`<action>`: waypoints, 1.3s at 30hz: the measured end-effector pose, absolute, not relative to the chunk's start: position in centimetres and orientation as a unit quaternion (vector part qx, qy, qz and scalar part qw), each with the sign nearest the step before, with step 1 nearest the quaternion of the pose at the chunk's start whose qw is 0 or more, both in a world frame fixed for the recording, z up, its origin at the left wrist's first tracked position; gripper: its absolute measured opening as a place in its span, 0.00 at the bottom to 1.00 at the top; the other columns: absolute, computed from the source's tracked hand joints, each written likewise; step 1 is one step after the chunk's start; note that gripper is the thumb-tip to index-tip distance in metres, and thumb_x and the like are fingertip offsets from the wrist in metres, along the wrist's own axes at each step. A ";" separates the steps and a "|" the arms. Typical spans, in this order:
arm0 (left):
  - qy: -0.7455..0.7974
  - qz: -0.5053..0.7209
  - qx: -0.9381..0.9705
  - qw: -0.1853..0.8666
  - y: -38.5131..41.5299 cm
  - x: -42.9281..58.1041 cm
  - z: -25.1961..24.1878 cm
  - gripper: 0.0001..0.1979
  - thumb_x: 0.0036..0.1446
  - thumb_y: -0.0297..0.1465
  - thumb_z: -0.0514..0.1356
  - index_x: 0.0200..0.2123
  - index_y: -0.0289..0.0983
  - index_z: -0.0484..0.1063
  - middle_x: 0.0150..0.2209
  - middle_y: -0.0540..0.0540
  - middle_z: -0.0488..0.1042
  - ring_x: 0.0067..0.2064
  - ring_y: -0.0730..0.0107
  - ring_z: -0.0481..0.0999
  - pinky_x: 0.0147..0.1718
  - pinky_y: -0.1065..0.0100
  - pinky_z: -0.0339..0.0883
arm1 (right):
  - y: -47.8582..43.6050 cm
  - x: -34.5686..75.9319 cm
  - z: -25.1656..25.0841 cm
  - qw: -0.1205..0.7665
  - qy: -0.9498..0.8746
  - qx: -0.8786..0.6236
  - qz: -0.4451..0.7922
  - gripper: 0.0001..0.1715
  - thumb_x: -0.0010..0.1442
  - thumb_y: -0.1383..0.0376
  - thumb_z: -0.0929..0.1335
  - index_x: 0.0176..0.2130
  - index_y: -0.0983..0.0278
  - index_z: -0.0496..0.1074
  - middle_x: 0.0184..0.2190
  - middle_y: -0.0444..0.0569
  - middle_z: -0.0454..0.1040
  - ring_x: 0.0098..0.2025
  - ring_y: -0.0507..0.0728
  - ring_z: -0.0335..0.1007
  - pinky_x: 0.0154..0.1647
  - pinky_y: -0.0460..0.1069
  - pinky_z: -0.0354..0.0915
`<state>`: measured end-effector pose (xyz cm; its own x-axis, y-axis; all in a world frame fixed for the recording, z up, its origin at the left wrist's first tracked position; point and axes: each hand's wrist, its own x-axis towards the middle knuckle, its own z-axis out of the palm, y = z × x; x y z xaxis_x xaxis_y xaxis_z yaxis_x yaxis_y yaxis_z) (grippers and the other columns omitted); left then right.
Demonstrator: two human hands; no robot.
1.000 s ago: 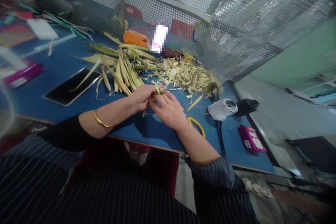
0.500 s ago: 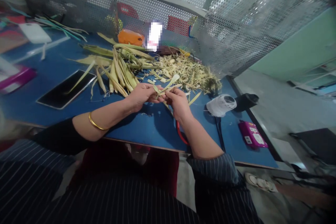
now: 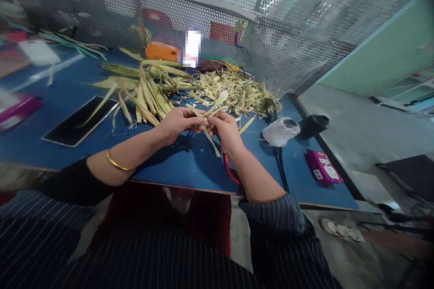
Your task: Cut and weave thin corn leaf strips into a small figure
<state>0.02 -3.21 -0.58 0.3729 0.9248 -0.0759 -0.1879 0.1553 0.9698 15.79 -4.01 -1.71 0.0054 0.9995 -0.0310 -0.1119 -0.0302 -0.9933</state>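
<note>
My left hand point(image 3: 178, 123) and my right hand point(image 3: 226, 130) meet above the blue table point(image 3: 190, 165), both pinched on pale yellow-green leaf strips point(image 3: 210, 109). The strips fan up and to the right between my fingers, and one end hangs down toward the table. A gold bangle sits on my left wrist. Just behind my hands lies a bundle of long leaf strips point(image 3: 149, 92). A heap of dry leaf trimmings point(image 3: 237, 92) spreads to the right of it.
A dark tablet point(image 3: 79, 119) lies at left. A white mesh spool point(image 3: 280, 131), a black cup point(image 3: 313, 124) and a magenta box point(image 3: 322, 167) stand at right. A red-handled tool point(image 3: 228, 171) shows under my right wrist. Perforated metal screens point(image 3: 305, 18) wall the table.
My hands have lifted slightly off the table and drawn apart, pulling the leaf strips out between them. The camera has swung a little to the right.
</note>
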 end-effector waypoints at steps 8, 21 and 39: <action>0.415 0.516 0.409 0.627 -2.3 -0.4 -0.3 0.11 0.47 0.27 0.68 0.35 0.33 0.72 0.26 0.50 0.76 0.23 0.80 0.71 0.23 0.76 0.65 | -5.0 16.2 -1.4 0.412 -0.731 -0.440 0.321 0.11 0.63 0.64 0.61 0.45 0.58 0.67 0.32 0.45 0.77 0.29 0.53 0.74 0.35 0.48 0.67; 0.419 0.471 0.487 0.605 -2.9 0.1 -1.2 0.09 0.42 0.31 0.69 0.29 0.31 0.78 0.24 0.49 0.73 0.19 0.83 0.62 0.15 0.77 0.51 | -5.3 16.5 -1.3 0.343 -0.863 -0.356 -0.107 0.12 0.65 0.66 0.62 0.40 0.59 0.75 0.36 0.49 0.77 0.39 0.55 0.72 0.42 0.51 0.62; 0.424 0.453 0.536 0.573 -3.3 0.2 -1.3 0.10 0.48 0.34 0.66 0.24 0.31 0.76 0.18 0.50 0.68 0.19 0.81 0.60 0.17 0.76 0.52 | -4.6 17.1 -1.0 0.495 -0.717 -0.488 -0.053 0.09 0.63 0.59 0.65 0.37 0.62 0.71 0.36 0.49 0.73 0.41 0.56 0.68 0.43 0.51 0.61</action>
